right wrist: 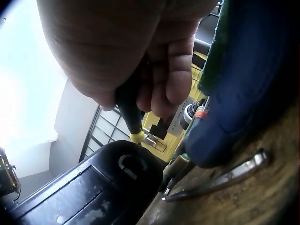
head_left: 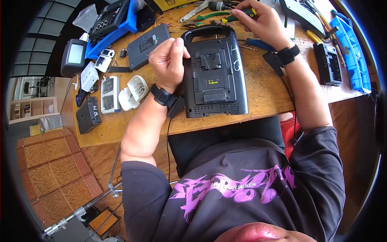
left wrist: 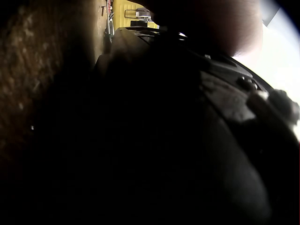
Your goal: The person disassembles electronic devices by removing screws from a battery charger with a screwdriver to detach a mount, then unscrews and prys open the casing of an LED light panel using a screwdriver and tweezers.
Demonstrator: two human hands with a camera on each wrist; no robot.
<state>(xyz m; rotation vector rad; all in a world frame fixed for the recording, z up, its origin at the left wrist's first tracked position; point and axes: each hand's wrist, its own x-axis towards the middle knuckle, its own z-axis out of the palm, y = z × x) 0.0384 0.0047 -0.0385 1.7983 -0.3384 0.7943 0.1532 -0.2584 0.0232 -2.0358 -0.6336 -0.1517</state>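
Note:
A black Rolux-labelled battery charger point(head_left: 211, 76) with a carry handle point(head_left: 209, 31) lies on the wooden bench before me. My left hand point(head_left: 167, 64), its fingers curled and thumb on top, rests at the charger's upper left edge; I cannot tell whether it pinches anything small. Past the charger's upper right corner, my right hand point(head_left: 264, 22) grips a green-and-yellow screwdriver point(head_left: 242, 15). In the right wrist view the screwdriver point(right wrist: 130, 110) points down near the charger's corner point(right wrist: 126, 173). Most of the left wrist view is dark, showing only the charger's side point(left wrist: 220, 103).
Pliers and other tools point(head_left: 209, 15) lie behind the charger, with a blue handle point(head_left: 260, 43) at its right. A grey flat box point(head_left: 149, 46), a white open case point(head_left: 134, 92) and a black battery point(head_left: 88, 115) sit left. A blue tray point(head_left: 350, 54) stands far right.

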